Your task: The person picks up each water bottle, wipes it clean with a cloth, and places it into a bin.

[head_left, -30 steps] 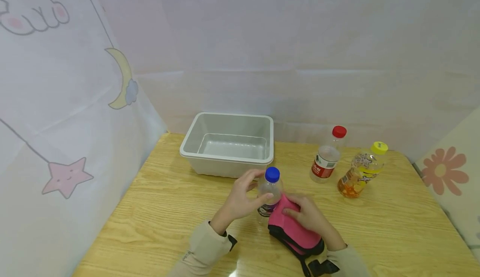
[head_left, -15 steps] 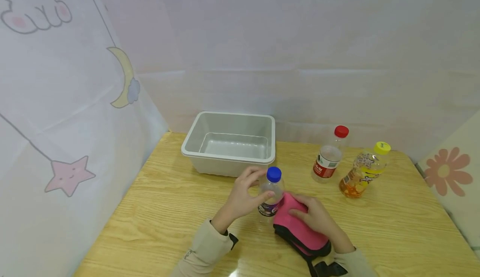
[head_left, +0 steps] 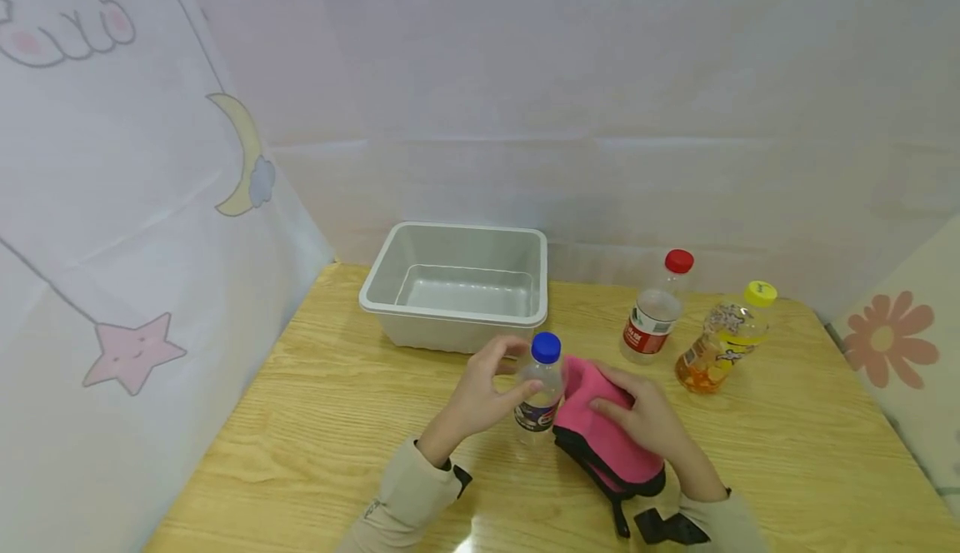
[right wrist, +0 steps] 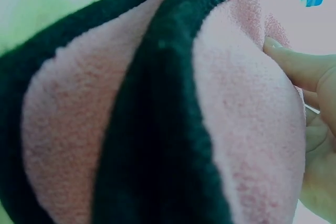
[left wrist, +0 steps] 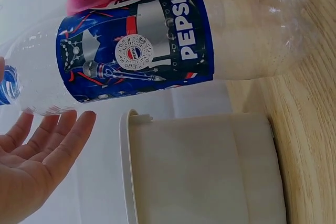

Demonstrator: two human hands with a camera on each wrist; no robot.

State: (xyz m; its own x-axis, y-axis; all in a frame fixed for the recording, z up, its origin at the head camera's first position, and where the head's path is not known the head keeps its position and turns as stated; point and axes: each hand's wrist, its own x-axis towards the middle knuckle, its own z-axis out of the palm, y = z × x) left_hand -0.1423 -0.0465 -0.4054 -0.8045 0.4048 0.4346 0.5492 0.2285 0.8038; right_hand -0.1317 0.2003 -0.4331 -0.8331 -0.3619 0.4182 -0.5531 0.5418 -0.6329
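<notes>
A clear Pepsi bottle with a blue cap stands upright on the table in front of the bin. My left hand holds it around the upper part, thumb on the near side. The left wrist view shows several fingertips at the shoulder of the bottle, below the blue cap. On the bottle's right, my right hand grips a folded pink cloth with black trim and a hanging loop. The cloth fills most of the right wrist view, and in the left wrist view it overlaps the bottle's label.
Behind the bottle sits a light grey plastic bin. A red-capped bottle and a yellow-capped bottle with orange liquid stand at the back right. White printed sheeting hangs behind and at the sides of the wooden table.
My right hand has shifted slightly to the right with the pink cloth, whose top edge now rises higher beside the bottle. The left hand and the bottle stay almost where they were.
</notes>
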